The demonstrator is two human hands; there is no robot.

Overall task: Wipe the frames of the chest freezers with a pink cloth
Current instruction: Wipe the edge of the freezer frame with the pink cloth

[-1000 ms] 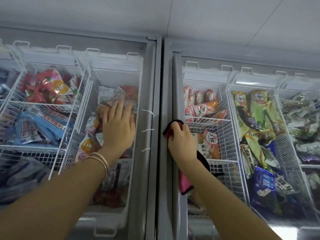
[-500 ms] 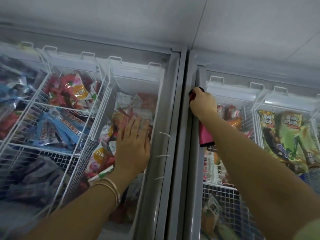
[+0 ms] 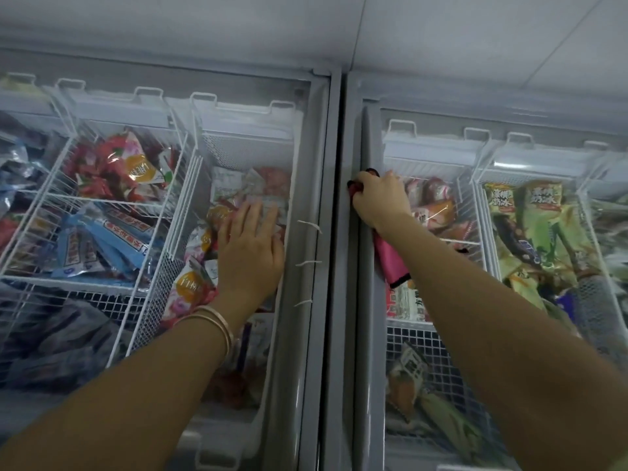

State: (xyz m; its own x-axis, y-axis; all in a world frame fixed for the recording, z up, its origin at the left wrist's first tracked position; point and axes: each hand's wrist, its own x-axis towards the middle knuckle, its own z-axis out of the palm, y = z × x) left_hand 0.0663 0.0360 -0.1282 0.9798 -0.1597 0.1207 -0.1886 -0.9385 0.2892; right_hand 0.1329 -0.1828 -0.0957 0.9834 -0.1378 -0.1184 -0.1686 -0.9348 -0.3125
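Two chest freezers stand side by side under glass lids. My right hand is shut on the pink cloth and presses it against the grey left frame of the right freezer, toward its far end. A loose end of the cloth hangs below my wrist. My left hand lies flat, fingers spread, on the glass lid of the left freezer, beside its right frame. Two bangles circle that wrist.
White wire baskets under the glass hold packed ice creams in red, blue and green wrappers. A narrow dark gap runs between the two freezers. A white tiled wall rises behind them.
My right hand slid the cloth away from me along the right freezer's left frame, from mid-length toward the far end. My left hand stayed flat on the left lid. The view shifted left.
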